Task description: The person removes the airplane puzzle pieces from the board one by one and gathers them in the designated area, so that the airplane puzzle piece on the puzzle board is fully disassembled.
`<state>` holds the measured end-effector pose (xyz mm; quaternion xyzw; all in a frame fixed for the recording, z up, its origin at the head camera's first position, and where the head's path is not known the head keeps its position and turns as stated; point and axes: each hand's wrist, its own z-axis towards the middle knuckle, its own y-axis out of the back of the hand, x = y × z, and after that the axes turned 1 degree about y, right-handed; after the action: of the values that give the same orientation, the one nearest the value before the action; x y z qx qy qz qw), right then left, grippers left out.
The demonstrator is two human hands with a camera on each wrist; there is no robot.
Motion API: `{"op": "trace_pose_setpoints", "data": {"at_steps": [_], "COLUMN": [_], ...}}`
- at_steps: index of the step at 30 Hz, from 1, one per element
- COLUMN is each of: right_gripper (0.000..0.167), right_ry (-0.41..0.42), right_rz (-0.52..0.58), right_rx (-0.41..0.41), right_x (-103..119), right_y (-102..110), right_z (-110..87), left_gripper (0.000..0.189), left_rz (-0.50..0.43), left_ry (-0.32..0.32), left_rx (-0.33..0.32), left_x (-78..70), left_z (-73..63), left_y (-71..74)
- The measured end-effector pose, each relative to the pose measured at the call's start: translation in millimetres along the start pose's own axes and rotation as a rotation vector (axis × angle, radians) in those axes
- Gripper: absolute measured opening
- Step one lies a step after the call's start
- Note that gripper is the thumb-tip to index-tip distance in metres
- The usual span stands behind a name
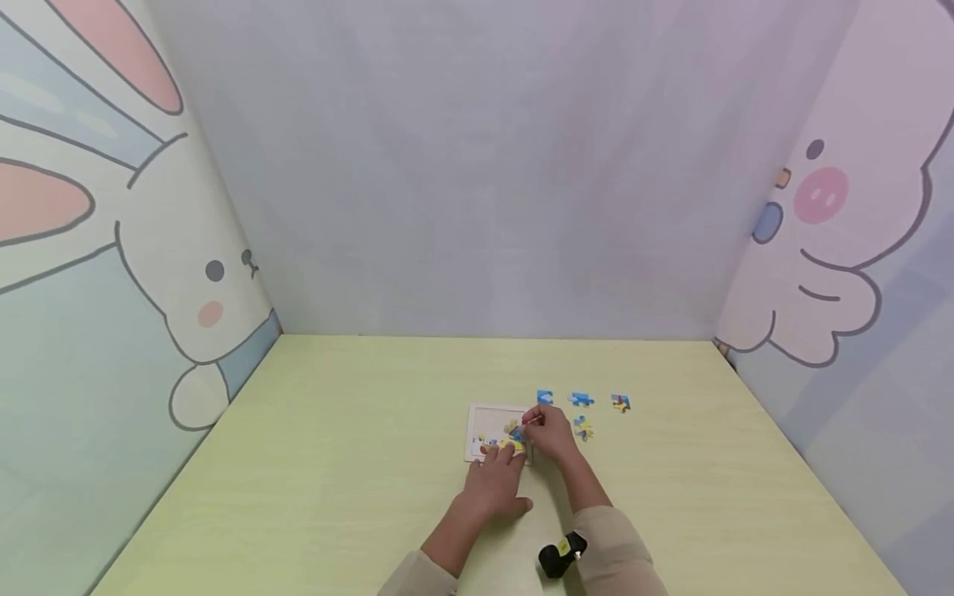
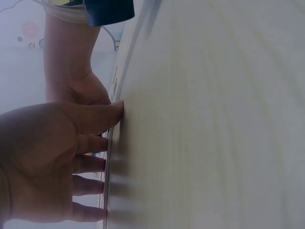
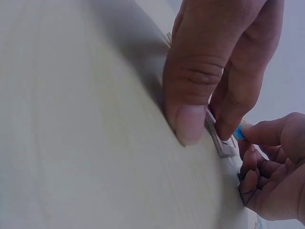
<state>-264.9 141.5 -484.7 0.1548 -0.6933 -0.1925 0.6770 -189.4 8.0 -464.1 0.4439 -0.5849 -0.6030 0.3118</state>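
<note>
A square, light-rimmed puzzle tray lies flat on the table with several colourful pieces in its lower part. My left hand rests its fingertips on the tray's near side, the thumb pointing right and touching the table. Above the tray's right side, my right hand pinches a small puzzle piece between thumb and fingers. A bit of blue on that puzzle piece shows in the right wrist view, where the right hand faces the left thumb.
Several loose puzzle pieces lie past the right hand: a blue corner piece, another blue piece, a blue, red and yellow one and a yellow one. A black wrist camera sits by the right sleeve. Printed walls enclose the table.
</note>
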Motion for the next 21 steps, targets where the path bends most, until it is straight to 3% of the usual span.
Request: {"op": "trace_pose_setpoints", "data": {"at_steps": [9,21], "right_gripper": [0.009,0.009], "right_ry": [0.0,0.129], "right_rz": [0.051,0.069], "right_rx": [-0.016,-0.071], "right_x": [-3,-12], "right_y": [2,19], "right_z": [-1.2,-11.1], "left_gripper": [0.067,0.066], "left_rz": [-0.001,0.014], "left_ry": [-0.002,0.005], "left_rx": [-0.009,-0.022], "left_x": [-0.4,0.2], "left_z": [0.3,0.0], "left_y": [-2.0,-4.0]}}
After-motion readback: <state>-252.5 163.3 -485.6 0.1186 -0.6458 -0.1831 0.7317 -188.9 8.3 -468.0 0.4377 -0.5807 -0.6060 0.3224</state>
